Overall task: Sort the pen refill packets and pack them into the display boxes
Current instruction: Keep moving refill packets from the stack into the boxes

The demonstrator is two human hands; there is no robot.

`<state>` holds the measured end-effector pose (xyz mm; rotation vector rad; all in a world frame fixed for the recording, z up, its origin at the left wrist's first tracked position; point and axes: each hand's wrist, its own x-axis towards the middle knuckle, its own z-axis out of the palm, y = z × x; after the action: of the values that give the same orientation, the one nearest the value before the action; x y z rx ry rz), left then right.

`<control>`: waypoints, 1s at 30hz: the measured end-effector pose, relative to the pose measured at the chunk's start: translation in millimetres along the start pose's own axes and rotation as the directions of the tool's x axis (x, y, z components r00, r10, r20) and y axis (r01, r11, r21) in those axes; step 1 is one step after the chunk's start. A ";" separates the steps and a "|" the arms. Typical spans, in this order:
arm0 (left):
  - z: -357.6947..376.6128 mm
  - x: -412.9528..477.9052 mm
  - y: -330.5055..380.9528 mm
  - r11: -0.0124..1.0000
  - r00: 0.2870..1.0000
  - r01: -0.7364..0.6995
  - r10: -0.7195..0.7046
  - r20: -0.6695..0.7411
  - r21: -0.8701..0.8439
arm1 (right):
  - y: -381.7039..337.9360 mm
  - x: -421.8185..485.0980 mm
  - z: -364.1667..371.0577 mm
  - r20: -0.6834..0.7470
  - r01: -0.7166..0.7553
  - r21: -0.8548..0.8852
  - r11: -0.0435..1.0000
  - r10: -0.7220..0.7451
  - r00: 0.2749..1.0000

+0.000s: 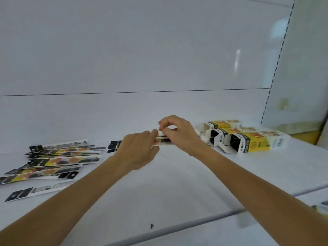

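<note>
Both forearms reach in from the near edge and meet over the middle of a white shelf (177, 189).

The left hand (140, 148) is curled round a held bundle (164, 140) of pen refill packets, with its fingers wrapped over the bundle's middle. The right hand (177, 132) comes in from the other side. Its thumb and forefinger pinch at the top edge of the same bundle and the other fingers are arched above. The bundle lies roughly level, just above the shelf or on it; which one cannot be told. Its black header end (115, 147) sticks out past the left wrist. How many packets are in the bundle cannot be told because of blur.

The loose packets (60, 157) lie to the left, well apart from the hands. They are long, flat strips in black, yellow and white, fanned and overlapping, mostly lengthwise across the shelf. A single packet (35, 190) lies apart from that heap, nearer the front edge, showing its white side and a black header.

The display boxes (248, 139) are to the right, near the right hand. They are yellow and white cartons lying on their sides, close together, with open flapped ends facing left. Their dark interiors show, but the contents cannot be made out.

A plain pale back panel (142, 50) is behind, and a slotted upright (276, 71) runs down at the right.
</note>
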<state>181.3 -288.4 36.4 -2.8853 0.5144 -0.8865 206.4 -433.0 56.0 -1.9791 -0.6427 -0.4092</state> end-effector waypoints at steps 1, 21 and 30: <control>2.3 9.0 16.9 0.993 0.997 0.063 -0.057 0.057 -0.098 | 9.5 -1.8 -21.0 -0.018 -0.001 -0.045 0.999 0.000 1.000; 57.2 100.5 177.6 0.960 0.986 0.120 -0.086 0.142 -0.253 | 215.8 -31.1 -244.8 -0.035 -0.038 -0.788 0.615 0.017 0.999; 70.1 120.8 212.1 0.888 0.980 0.122 -0.037 0.197 -0.443 | 220.0 -33.7 -242.7 -0.054 0.063 -0.722 0.689 -0.148 0.988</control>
<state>252.1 -530.4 5.9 -3.3892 0.6658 -0.5547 306.5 -740.8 -4.3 -2.6457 -0.5719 -0.9552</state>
